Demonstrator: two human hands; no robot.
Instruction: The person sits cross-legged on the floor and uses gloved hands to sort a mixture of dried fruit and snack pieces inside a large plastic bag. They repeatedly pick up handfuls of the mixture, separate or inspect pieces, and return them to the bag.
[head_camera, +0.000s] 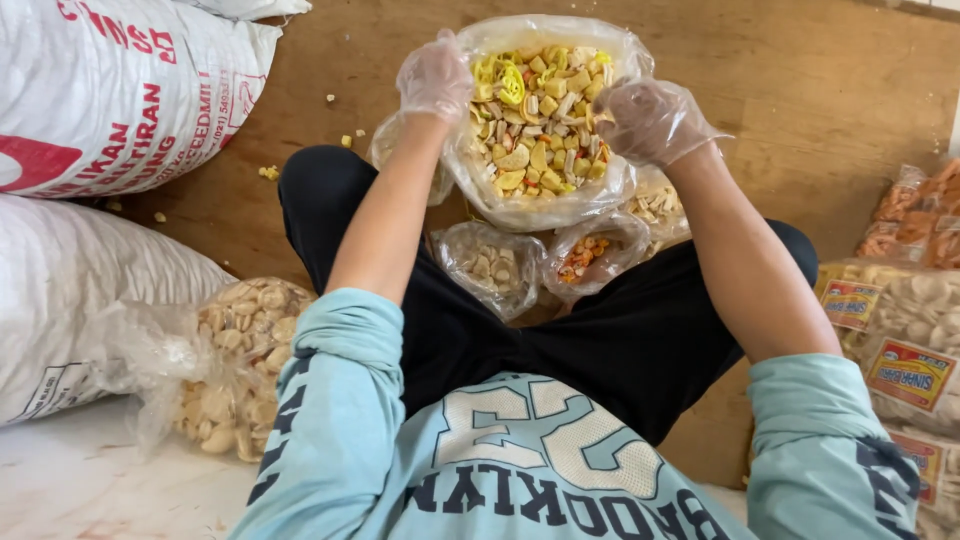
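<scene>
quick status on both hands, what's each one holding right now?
Left hand: gloved, closed on the rim of the clear bag of mixed crackers.
Right hand: gloved, closed on the same bag's opposite rim.

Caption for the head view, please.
Both gloved hands, left hand and right hand, hold open a clear bag of mixed crackers above smaller bags.

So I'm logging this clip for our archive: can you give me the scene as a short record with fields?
setting: wooden floor, person seated
left hand: clear glove, holding rim of big clear bag
right hand: clear glove, holding opposite rim
bag contents: mixed yellow, white and orange crackers
in front of lap: two small cracker bags
left side: white sacks, bag of pale round crackers
right side: labelled cracker packs
</scene>
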